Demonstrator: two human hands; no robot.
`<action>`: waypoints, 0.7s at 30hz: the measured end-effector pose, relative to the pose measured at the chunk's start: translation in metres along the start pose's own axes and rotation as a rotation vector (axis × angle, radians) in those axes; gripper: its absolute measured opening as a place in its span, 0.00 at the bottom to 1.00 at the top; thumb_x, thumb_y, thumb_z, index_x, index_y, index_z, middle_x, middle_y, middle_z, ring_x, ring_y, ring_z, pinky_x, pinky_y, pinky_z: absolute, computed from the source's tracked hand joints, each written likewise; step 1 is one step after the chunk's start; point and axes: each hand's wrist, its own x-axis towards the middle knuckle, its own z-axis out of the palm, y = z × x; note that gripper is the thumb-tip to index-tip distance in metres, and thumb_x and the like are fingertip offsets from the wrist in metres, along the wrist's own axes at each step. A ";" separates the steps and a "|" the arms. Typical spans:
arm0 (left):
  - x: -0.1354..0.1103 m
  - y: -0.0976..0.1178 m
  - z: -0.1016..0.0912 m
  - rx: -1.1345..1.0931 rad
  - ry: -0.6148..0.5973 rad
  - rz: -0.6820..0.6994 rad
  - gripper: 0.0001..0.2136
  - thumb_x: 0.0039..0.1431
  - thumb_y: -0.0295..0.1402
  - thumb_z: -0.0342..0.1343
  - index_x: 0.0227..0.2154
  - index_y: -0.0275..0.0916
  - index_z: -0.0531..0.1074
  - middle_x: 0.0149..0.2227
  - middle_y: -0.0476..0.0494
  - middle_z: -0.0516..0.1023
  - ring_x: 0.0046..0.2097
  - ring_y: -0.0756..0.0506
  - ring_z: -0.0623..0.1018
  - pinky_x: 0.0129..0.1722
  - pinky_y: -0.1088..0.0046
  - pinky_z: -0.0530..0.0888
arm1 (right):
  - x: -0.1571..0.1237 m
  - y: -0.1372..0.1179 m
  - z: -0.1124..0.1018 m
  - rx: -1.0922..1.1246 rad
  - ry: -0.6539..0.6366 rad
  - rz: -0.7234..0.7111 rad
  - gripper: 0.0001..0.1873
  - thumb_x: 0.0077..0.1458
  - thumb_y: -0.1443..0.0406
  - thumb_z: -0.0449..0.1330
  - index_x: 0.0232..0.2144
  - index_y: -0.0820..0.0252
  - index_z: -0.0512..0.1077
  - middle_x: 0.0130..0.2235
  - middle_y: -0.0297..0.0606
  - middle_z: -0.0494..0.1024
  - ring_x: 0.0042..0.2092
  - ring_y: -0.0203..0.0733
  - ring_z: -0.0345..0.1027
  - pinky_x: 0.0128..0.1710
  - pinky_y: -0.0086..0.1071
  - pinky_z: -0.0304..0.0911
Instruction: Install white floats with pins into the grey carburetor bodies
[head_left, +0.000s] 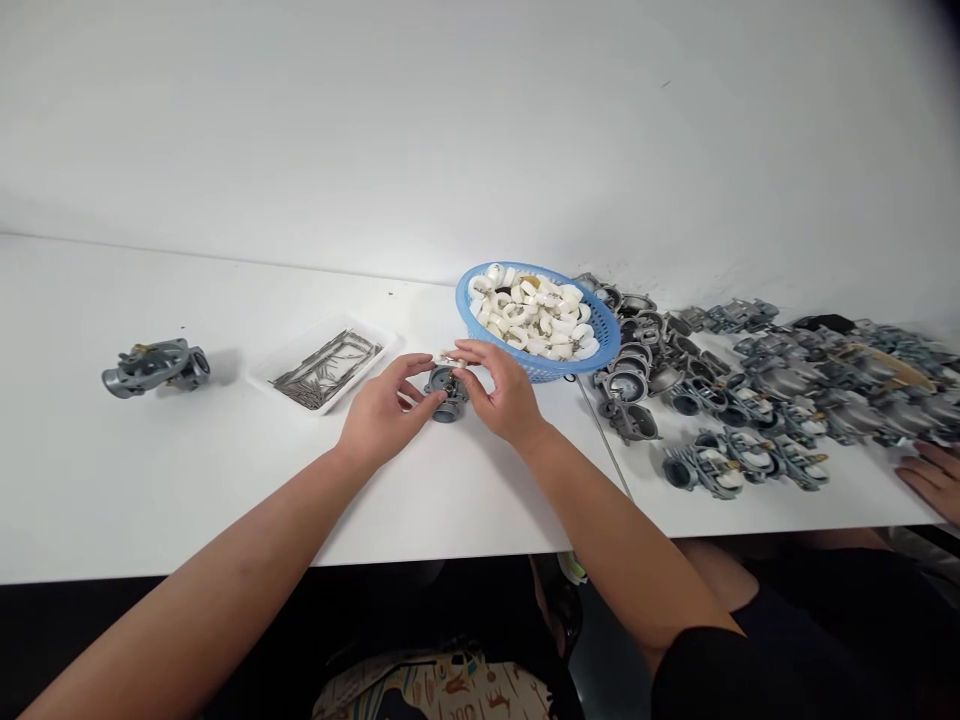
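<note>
A grey metal carburetor body (448, 411) stands on the white table between my two hands. The fingers of my left hand (390, 405) are closed against its left side, with the thumb at its front. My right hand (499, 392) pinches a small white float (452, 357) at the carburetor's upper end; the fingers cover most of it. Just left of my left hand lies a white tray (328, 407) holding many thin metal pins (330, 365). Beyond my right hand, a blue plastic basket (606, 350) is heaped with white floats (536, 315).
A single carburetor (156, 368) lies at the far left. Rows of carburetor bodies (750, 460) and grey metal bowls (628, 385) crowd the right side. Another person's hand (932, 480) rests at the right table edge. A wall (375, 130) rises behind.
</note>
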 end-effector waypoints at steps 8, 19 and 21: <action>0.000 -0.003 0.000 0.127 -0.009 0.051 0.26 0.59 0.48 0.57 0.59 0.49 0.67 0.57 0.45 0.75 0.55 0.39 0.74 0.45 0.63 0.75 | -0.003 -0.008 -0.016 0.001 -0.199 0.273 0.21 0.67 0.63 0.53 0.61 0.51 0.63 0.53 0.36 0.78 0.51 0.43 0.75 0.48 0.36 0.71; 0.003 -0.007 0.002 -0.023 -0.088 0.158 0.18 0.63 0.43 0.55 0.55 0.48 0.71 0.63 0.46 0.69 0.66 0.39 0.66 0.61 0.60 0.68 | -0.004 -0.001 -0.016 0.110 -0.188 0.119 0.13 0.62 0.69 0.57 0.45 0.52 0.78 0.51 0.32 0.79 0.52 0.42 0.75 0.53 0.35 0.71; 0.003 -0.007 0.002 -0.051 -0.104 0.144 0.16 0.63 0.43 0.55 0.52 0.48 0.72 0.62 0.45 0.71 0.64 0.40 0.68 0.60 0.60 0.70 | -0.004 -0.003 -0.017 0.119 -0.199 0.125 0.12 0.61 0.70 0.58 0.42 0.54 0.79 0.52 0.34 0.78 0.54 0.44 0.74 0.51 0.34 0.72</action>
